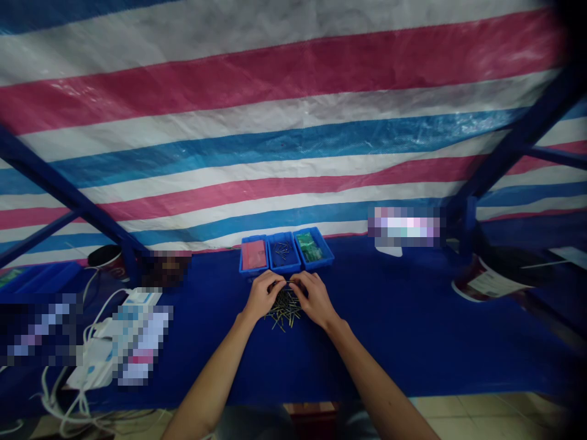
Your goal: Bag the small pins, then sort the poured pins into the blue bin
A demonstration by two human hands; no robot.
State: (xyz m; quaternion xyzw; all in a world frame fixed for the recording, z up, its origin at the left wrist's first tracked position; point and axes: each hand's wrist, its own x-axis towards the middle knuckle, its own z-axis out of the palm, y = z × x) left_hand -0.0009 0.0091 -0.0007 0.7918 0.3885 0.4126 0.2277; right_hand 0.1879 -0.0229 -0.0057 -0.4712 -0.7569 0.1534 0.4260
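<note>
Both my hands meet over a heap of several small thin metal pins (284, 310) on the blue table cover (389, 318). My left hand (262, 294) has its fingers curled and pinched at the top of the heap. My right hand (313, 296) is curled the same way, fingertips facing the left hand. Between the fingertips of both hands there seems to be a thin dark piece, too small to name. Just behind the hands stand three small blue bins: one with pink contents (254, 255), one with a few dark small parts (283, 252), one with green parts (312, 247).
A white power strip and white cables (98, 360) lie at the left. A dark cup (104, 258) stands at the back left, a tipped container (486, 282) at the right. Blue frame bars (504, 159) slant on both sides. A striped tarp (293, 122) hangs behind.
</note>
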